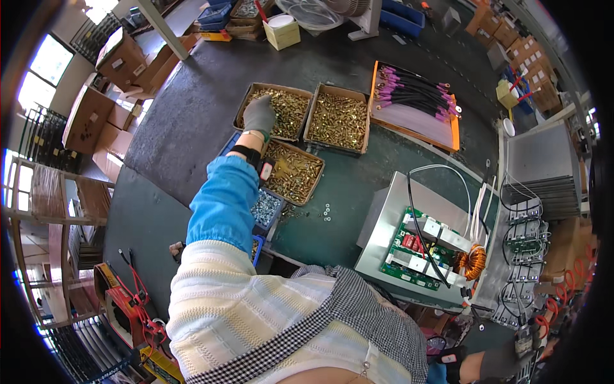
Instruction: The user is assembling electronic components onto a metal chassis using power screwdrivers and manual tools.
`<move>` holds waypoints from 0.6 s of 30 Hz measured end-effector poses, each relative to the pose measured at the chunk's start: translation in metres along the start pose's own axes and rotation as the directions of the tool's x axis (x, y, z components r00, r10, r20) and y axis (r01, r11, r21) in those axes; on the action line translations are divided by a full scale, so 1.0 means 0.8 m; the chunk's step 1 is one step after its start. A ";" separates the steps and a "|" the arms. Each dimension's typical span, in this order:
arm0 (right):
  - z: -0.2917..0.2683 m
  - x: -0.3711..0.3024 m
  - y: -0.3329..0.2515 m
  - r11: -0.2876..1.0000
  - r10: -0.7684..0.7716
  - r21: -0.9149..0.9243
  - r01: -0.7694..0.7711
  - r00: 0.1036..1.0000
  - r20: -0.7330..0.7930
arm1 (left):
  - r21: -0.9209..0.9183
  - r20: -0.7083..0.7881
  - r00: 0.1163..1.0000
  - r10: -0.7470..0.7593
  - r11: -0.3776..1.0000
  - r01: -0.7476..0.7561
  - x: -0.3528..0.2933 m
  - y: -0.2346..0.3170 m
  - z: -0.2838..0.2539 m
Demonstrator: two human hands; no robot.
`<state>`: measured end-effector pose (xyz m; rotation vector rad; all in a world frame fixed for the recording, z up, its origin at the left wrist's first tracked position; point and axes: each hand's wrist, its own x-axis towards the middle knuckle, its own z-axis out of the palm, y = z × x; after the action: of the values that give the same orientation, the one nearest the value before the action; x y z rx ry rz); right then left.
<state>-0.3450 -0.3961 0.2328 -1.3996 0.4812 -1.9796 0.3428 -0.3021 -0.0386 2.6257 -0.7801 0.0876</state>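
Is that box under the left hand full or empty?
Not empty: gold pieces spread across the box by the left hand. How deep, I cannot tell.

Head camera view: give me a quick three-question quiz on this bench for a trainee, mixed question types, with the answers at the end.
1. Which of the person's hands is at the upper-left box of brass-coloured fasteners?
2. True or false: the orange-edged tray of black cables lies to the right of that box.
3. What colour is the wire on the ring-shaped coil by the right side of the green circuit board?
A. Copper-orange
B. Blue
C. White

Key:
1. The left hand.
2. True.
3. A.
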 end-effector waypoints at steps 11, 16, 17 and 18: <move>-0.046 0.031 0.007 0.993 0.054 -0.085 -0.083 0.951 -0.304 | -0.842 0.465 0.824 -0.323 0.123 0.524 -0.019 -0.014 -0.007; -0.081 0.038 0.004 0.930 0.082 0.321 -0.177 0.953 0.290 | -0.500 0.534 0.804 0.261 -0.669 0.549 -0.077 0.055 -0.039; -0.070 0.029 0.009 0.963 -0.081 -0.247 0.108 0.990 0.118 | -0.487 0.479 0.796 0.369 -0.643 0.591 -0.093 0.082 -0.056; -0.032 0.018 0.009 1.000 -0.002 -0.011 0.004 0.986 0.170 | -0.455 0.430 0.761 0.486 -0.611 0.647 -0.110 0.099 -0.068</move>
<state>-0.3701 -0.4132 0.2293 -1.5609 0.4136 -1.8425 0.2294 -0.2967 0.0246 0.3329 -0.1104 -1.2056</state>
